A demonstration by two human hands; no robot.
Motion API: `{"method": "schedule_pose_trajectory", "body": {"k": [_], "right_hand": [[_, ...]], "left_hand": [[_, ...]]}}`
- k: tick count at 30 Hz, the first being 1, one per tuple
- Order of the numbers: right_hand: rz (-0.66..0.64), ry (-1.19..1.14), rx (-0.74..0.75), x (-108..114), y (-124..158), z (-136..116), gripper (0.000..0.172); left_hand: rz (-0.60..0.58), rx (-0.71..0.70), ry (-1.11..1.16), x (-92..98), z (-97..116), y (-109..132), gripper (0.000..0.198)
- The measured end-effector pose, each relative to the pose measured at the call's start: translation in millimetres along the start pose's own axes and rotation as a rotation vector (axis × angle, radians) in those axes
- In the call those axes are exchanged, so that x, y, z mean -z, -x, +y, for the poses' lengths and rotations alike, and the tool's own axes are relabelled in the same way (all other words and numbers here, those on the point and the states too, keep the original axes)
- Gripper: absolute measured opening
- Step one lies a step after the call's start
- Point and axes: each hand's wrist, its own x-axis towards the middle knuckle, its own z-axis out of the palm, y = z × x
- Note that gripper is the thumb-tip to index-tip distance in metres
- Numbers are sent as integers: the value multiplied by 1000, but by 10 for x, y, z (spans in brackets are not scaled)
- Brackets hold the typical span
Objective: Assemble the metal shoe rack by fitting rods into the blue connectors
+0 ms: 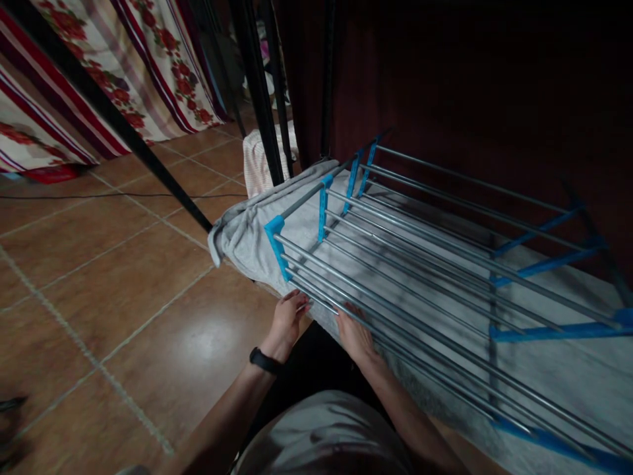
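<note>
A metal drying rack (435, 240) lies on soft, rumpled grey cloth (252, 244), along its near edge.
It should handle light and stiff, its smooth round tubes (425, 328) slippery; the best hold is beside the flat blue plastic brackets (275, 245). The left hand (289, 313) and right hand (355, 333) sit at the nearest tube, fingers bent; one cannot tell whether they clamp it.

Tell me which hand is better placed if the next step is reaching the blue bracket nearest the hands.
Probably the left. The left hand is just below the bracket; the right hand is farther off and would likely have to go past the left.
</note>
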Motion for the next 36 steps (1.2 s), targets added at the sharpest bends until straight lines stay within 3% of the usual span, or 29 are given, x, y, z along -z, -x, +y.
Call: {"method": "schedule_pose_trajectory", "body": {"k": [5, 17, 25, 28, 30, 33, 36], "right_hand": [[-13, -58, -3, -6, 14, 44, 33], [-69, -20, -44, 131, 14, -30, 36], [-94, 25, 86, 95, -382, -355, 40], [-101, 70, 120, 26, -542, -466, 41], [-103, 52, 121, -12, -603, -490, 42], [-110, -18, 118, -52, -628, -474, 41], [-132, -43, 110, -69, -613, -447, 42]], "left_hand": [[20, 45, 49, 18, 2, -66, 21], [5, -85, 54, -23, -46, -308, 10], [-129, -172, -78, 121, -72, -358, 26], [-147, -287, -333, 290, -72, -452, 23], [-81, -383, -462, 410, -58, -539, 20], [29, -634, -630, 549, -2, -690, 24], [-51, -916, -904, 615, 103, -852, 35]]}}
